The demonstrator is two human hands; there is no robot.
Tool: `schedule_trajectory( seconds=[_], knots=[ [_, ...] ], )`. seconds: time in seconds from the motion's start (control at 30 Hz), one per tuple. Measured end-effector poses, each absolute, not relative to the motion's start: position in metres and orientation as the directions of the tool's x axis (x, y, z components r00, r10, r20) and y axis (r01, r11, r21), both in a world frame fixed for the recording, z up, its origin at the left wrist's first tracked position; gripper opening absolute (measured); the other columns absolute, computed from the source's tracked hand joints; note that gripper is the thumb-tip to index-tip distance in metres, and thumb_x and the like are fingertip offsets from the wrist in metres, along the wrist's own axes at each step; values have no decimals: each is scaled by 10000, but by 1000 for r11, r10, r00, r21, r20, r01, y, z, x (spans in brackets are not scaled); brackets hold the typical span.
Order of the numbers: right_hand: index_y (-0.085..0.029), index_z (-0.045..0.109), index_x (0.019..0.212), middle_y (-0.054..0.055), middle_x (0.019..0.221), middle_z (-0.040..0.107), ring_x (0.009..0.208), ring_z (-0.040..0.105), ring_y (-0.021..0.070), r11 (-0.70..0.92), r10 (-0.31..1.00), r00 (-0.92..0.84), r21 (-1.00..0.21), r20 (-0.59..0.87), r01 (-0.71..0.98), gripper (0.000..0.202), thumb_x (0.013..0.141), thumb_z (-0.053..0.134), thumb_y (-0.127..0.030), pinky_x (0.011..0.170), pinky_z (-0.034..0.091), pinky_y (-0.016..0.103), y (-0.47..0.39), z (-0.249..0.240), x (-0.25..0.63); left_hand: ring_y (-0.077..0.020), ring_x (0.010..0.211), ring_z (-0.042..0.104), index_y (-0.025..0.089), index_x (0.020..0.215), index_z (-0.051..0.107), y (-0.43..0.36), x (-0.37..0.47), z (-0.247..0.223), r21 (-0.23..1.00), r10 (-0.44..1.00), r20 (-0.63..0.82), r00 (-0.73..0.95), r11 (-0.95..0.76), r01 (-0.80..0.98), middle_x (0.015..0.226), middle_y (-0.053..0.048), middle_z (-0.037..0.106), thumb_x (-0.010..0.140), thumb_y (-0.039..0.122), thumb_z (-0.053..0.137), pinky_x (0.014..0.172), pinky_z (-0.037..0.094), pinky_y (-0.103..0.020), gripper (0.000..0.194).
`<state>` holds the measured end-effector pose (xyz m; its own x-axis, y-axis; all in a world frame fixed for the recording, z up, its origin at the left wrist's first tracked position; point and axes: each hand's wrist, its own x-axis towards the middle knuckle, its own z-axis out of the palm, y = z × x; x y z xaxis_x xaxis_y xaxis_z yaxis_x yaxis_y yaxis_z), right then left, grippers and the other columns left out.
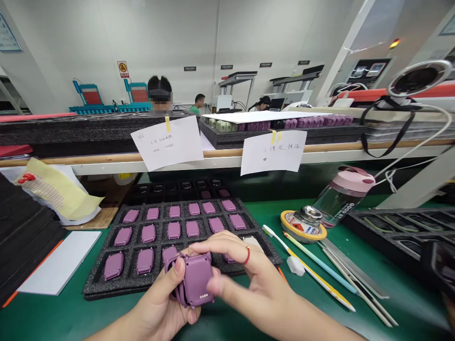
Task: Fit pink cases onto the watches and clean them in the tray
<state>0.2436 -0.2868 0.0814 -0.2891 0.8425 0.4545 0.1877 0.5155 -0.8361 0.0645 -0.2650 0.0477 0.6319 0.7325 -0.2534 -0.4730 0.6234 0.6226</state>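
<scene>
My left hand (159, 303) grips a purple watch case (198, 279), with the thumb along its left side. The case's flat back faces me and bears a row of small metal contacts near the bottom edge. A second purple frame-like part shows at its left edge; whether the two are joined I cannot tell. My right hand (256, 279) holds the same case, index finger across the top and a blurred thumb at the right side. Just beyond both hands lies a black foam tray (103, 265) with rows of similar purple cases in its pockets.
To the right lie toothbrushes (309, 270), a white block (295, 265), metal strips (355, 270), a metal dispenser in a yellow-rimmed dish (304, 232) and a pink-lidded bottle (341, 194). A shelf (220, 158) with paper notes crosses behind. White sheets (60, 260) lie left. Several people sit beyond.
</scene>
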Motion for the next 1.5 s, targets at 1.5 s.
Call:
schedule_trajectory(
  seconds=[1.5],
  knots=[
    [-217,643,1148,30,1087,713,1016,664,186,539,841,-396,-629,369,560,501,683,824,-174,932,526,293,-303,45,272,-251,811,788,114,1075,689,-278,77,23,579,641,-608,469,762,-291,905,-127,801,739,242,869,484,587,-188,402]
  ],
)
